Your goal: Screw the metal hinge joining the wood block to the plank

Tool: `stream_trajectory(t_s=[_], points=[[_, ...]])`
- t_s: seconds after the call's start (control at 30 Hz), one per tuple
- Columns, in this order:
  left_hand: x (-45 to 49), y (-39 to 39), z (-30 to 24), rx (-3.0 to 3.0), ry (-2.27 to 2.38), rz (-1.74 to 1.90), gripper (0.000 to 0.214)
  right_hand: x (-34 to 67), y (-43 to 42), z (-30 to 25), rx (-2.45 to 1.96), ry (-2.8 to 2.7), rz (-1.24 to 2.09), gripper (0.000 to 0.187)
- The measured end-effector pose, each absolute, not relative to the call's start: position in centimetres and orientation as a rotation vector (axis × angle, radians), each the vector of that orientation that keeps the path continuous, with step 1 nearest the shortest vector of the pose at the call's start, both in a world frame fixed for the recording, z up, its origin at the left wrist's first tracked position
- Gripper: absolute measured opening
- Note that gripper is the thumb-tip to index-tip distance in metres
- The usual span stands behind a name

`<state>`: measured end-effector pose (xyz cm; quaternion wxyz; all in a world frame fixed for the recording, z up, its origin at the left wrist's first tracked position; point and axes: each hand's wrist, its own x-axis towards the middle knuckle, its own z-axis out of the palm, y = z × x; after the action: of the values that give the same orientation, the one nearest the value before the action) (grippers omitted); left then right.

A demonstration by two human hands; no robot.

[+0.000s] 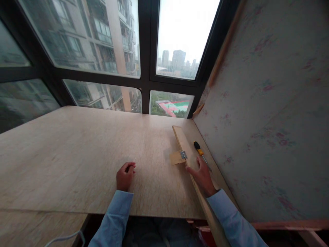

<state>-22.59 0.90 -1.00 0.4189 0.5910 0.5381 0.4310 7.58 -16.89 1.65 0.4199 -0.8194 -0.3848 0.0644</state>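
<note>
My right hand (pixel 202 175) grips a long, narrow wooden board (pixel 183 140), thumb at its left edge and fingers over its face. The board slants from near the window down past the front edge of the wooden surface. On its left edge sits a small metal hinge (pixel 183 154), beside a short flat piece of wood (pixel 177 157) that sticks out to the left. My left hand (pixel 125 175) is held over the surface with its fingers curled closed; anything inside them is hidden. A screwdriver (pixel 198 148) with a black and yellow handle lies right of the board.
The broad wooden surface (pixel 77 154) reaches to dark-framed windows (pixel 145 68). A flower-patterned wall (pixel 257 120) borders it on the right. A pale cable (pixel 64 237) loops at the lower left. Below the front edge, red-brown framing (pixel 288 225) shows at the right.
</note>
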Motion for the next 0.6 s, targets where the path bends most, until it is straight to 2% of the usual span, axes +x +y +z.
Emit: stream_trajectory(t_s=[0.23,0.43,0.6], points=[[-22.2,0.4,-0.6,1.358,1.288,1.148,0.026,1.5,-11.7,3.5,-1.887,-0.999,0.313,0.085],[-22.1,-0.1,-0.1,1.175,1.163,1.303,0.038,-5.5,-5.6,3.9,-1.799,-1.155,0.423,0.086],[-22.2,0.0,-0.3,1.014,1.098,1.456,0.032,-11.1,-1.8,3.7,-1.716,-1.316,0.492,0.08]])
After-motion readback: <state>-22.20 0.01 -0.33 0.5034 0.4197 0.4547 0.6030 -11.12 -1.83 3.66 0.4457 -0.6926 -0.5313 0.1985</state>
